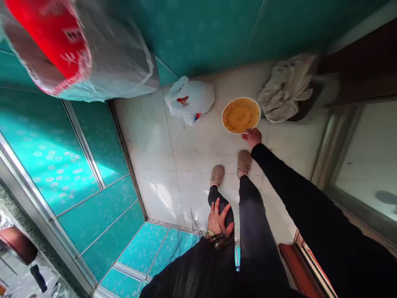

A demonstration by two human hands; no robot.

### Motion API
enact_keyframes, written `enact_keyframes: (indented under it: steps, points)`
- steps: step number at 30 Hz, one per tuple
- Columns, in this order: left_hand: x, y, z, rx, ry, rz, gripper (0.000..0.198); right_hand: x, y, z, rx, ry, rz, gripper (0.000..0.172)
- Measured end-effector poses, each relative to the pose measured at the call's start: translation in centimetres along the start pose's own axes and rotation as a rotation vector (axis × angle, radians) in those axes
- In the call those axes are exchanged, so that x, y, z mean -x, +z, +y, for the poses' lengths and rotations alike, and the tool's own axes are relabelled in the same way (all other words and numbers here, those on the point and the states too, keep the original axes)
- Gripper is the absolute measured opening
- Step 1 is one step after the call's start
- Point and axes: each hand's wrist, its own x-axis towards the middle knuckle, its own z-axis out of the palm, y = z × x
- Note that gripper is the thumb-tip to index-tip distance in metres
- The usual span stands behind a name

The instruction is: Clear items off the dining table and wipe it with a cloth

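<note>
Hair, dark, hangs at the near edge of the view. Left hand (218, 217): released, fingers spread, lying flat on the left leg, holding nothing. Slippers (244, 162): a beige pair on the pale floor (149, 136), toes pointing away from the person. Right hand (253, 137): at the end of a black sleeve stretched forward and down past the right slipper, fingers grasping the near rim of the bowl (241, 115). Bowl: round, white-rimmed, holding yellow liquid, so no long axis; it lies ahead and slightly right of the right toe. Whether it rests on the floor cannot be told. Right hand touches it; left hand is well apart. Bag (190, 98): white plastic, left of the bowl, near the wall. Cloth (285, 89): crumpled, just right of the bowl.
</note>
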Motion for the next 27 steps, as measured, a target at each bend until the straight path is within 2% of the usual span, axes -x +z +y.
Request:
enact_keyframes:
  steps: [2,5,7,10,13,16,18,20,23,27]
  points:
    - [0.4,-0.4,-0.7,-0.031,0.018,0.006,0.089,6.4,-3.0,0.4,-0.072,-0.006,0.014,0.019]
    - [1.7,-1.7,-1.4,0.041,-0.007,0.063,0.083,16.7,-8.6,1.7,-0.182,-0.021,0.047,0.023]
    - [3.6,-3.0,-1.5,0.081,-0.010,0.108,0.067,23.9,-12.6,2.9,-0.256,-0.031,0.078,0.024]
    - [7.5,-5.1,-0.7,0.009,0.073,0.120,0.036,34.6,-18.6,5.5,-0.375,-0.038,0.148,0.024]
    - [11.5,-6.7,2.2,-0.076,0.195,0.098,0.029,43.9,-23.8,8.6,-0.512,-0.011,0.224,0.020]
    - [14.9,-6.3,7.3,-0.142,0.338,0.044,0.032,51.3,-27.9,12.0,-0.668,0.015,0.290,0.014]
    - [16.9,-4.5,11.2,-0.195,0.426,-0.031,0.036,55.0,-30.1,14.4,-0.779,0.010,0.336,0.012]
    - [18.8,-1.3,15.0,-0.248,0.494,-0.136,0.041,58.0,-32.2,16.8,-0.879,-0.007,0.384,0.012]
    - [21.8,5.1,19.3,-0.315,0.562,-0.307,0.044,61.3,-35.5,20.9,-1.027,-0.053,0.430,0.017]
    - [25.0,15.0,23.2,-0.371,0.614,-0.428,0.047,63.8,-40.3,27.5,-1.214,-0.062,0.557,0.041]
